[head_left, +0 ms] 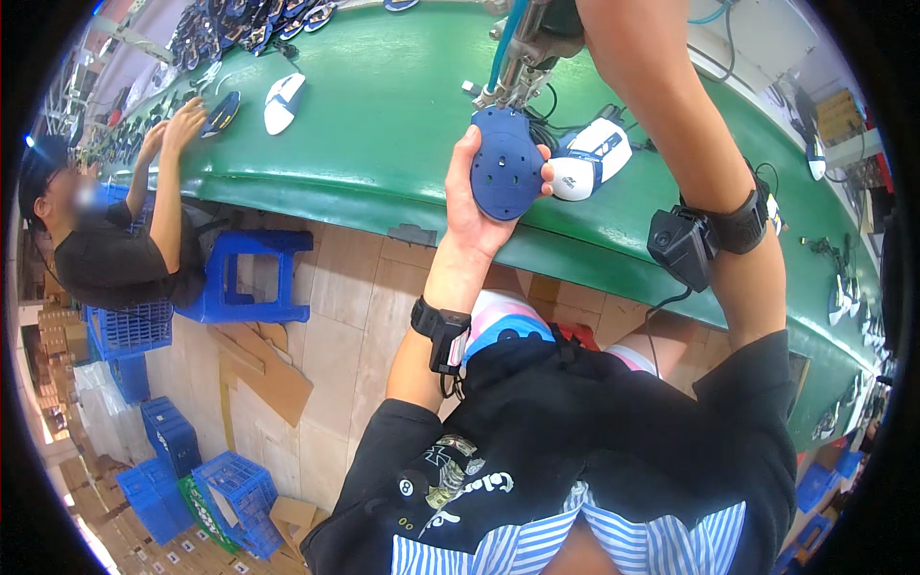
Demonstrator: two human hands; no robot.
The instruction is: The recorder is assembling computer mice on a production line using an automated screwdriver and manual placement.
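Note:
My left hand (470, 206) is closed around a dark blue oval computer mouse base (506, 168), its underside with several small holes turned up. The fingers and thumb grip it by its sides. The metal nozzle of a powered screwdriver (515, 84) meets the top end of the base; whether it touches a screw there I cannot tell. My right forearm (661, 86) reaches up past the top edge beside the tool, and the hand itself is out of view. Just right of the base, a white and blue mouse (589, 161) lies on the green bench.
The green bench (383, 115) curves across the front. Another white mouse (284, 103) lies to the left, and a pile of dark blue mouse parts (249, 29) sits behind. A co-worker (115, 230) handles a part at far left, near a blue stool (254, 278). Blue crates (235, 494) stand below.

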